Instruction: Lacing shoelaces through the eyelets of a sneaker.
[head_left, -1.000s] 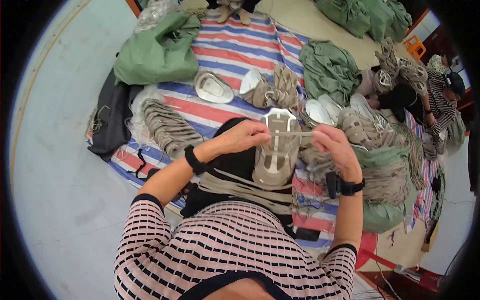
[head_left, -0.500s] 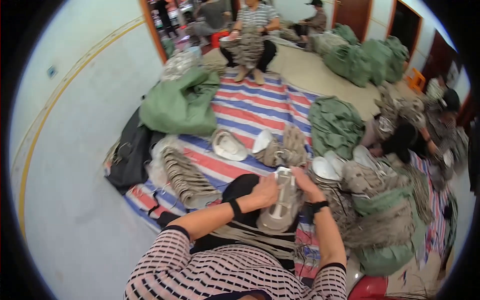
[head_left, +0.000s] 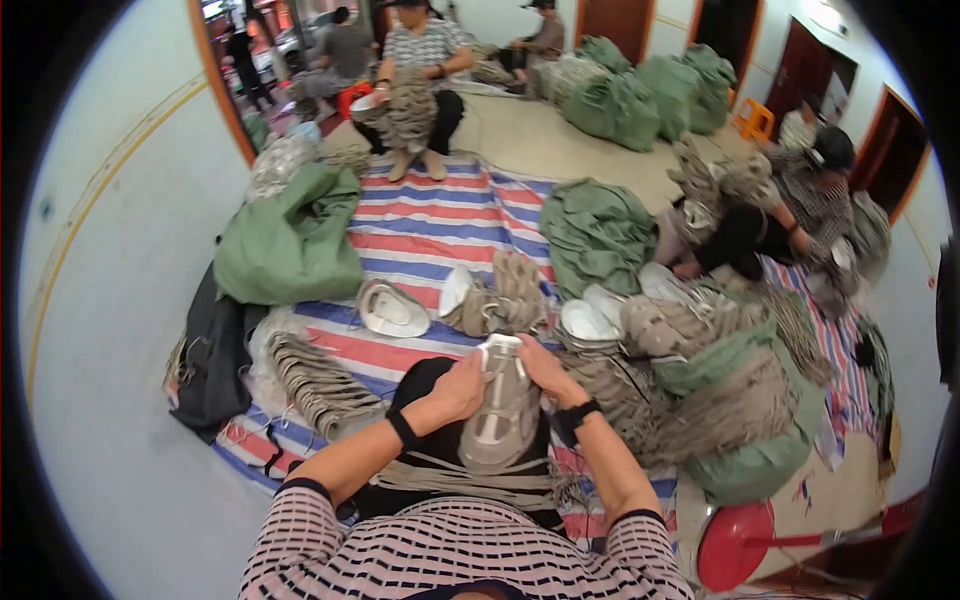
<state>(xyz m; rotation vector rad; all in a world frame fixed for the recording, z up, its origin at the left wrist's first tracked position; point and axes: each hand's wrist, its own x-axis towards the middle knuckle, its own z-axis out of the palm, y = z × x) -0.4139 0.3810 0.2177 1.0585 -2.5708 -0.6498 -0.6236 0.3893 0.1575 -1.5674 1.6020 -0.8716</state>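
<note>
A beige shoe upper (head_left: pixel 496 432) with white strips down its middle rests over my lap, toe toward me. My left hand (head_left: pixel 458 390) grips its left side near the white opening, fingers closed. On the opposite side my right hand (head_left: pixel 547 372) is closed on the same end. Fingertips at the opening are partly hidden. Beige laces (head_left: pixel 460 480) lie across my dark-clad legs below the upper. Just beyond my hands lies a bundle of beige uppers (head_left: pixel 505 300), with a single white-lined upper (head_left: pixel 393 308) to its left.
A nested row of uppers (head_left: pixel 315 380) lies at my left. Heaped uppers and laces (head_left: pixel 700 400) sit on a green sack (head_left: pixel 760 465) at right. Striped sheeting (head_left: pixel 440 225) covers the floor. Co-workers sit ahead (head_left: pixel 420 80) and at right (head_left: pixel 815 200). A red round stool (head_left: pixel 735 545) stands lower right.
My view has turned to the right, so the surroundings sit further left in the picture. Both hands still hold the shoe upper on my lap.
</note>
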